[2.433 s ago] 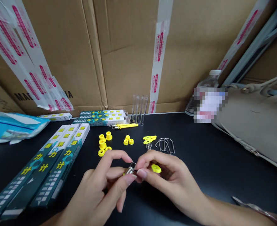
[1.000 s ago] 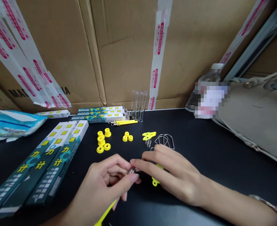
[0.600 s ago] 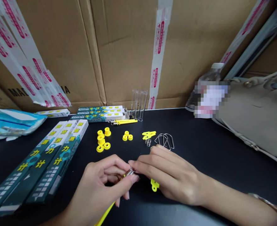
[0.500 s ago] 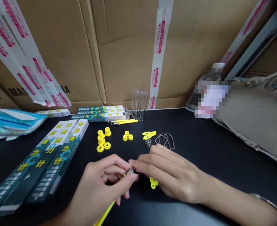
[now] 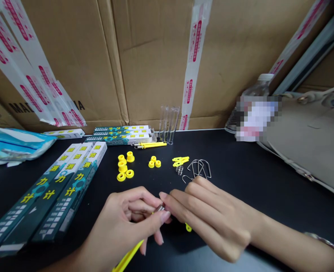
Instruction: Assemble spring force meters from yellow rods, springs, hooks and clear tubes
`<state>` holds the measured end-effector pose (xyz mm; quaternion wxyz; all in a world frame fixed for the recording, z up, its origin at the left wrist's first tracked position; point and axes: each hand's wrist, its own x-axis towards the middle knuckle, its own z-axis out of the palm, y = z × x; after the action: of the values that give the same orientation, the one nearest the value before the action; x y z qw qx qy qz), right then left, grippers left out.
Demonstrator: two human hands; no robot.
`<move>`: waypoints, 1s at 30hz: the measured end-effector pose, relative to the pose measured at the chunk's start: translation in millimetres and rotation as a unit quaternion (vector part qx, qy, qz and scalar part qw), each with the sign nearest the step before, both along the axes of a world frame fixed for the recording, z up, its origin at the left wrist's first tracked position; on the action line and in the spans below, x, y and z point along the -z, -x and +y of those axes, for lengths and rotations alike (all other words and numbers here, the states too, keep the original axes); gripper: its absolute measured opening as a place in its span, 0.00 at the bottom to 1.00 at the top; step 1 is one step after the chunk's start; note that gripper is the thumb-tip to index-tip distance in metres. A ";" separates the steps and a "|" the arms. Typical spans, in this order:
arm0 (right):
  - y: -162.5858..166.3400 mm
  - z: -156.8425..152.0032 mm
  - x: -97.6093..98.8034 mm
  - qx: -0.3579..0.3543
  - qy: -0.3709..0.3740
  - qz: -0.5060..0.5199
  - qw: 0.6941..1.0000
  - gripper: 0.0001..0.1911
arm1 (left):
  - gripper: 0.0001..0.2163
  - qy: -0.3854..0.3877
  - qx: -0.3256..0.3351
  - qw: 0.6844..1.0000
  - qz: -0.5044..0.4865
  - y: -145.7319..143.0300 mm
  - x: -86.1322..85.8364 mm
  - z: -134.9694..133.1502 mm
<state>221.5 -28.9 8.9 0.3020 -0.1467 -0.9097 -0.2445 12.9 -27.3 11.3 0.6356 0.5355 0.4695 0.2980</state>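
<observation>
My left hand is closed around a yellow plastic rod, whose lower end sticks out below the palm. A coiled metal spring sits at the rod's upper end, pinched between left thumb and forefinger. My right hand has its thumb and forefinger pressed together at the spring's tip; the exact grip is hidden by the fingers. Under the right fingers shows part of a small yellow piece with a hole. Just beyond that hand lie bent wire hooks, small loose springs and flat yellow tabs.
Yellow collars and smaller yellow caps lie mid-table. Behind them are rods with springs, upright clear tubes and printed boxes. Long boxes lie left; a bottle and bag stand right.
Both hands have shifted slightly right, still meeting at the spring. The right hand has turned a little, uncovering another wire hook and hiding more of the small yellow piece.
</observation>
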 end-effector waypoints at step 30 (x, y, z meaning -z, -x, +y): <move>-0.5 -0.4 7.8 0.003 0.106 0.066 0.992 0.16 | 0.07 -0.102 -0.031 0.992 0.069 1.6 -3.7 -6.0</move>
<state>222.0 -29.3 1.1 0.3432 -0.1968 -0.9081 -0.1374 11.2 -33.4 15.0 0.5340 0.6020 0.4957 0.3268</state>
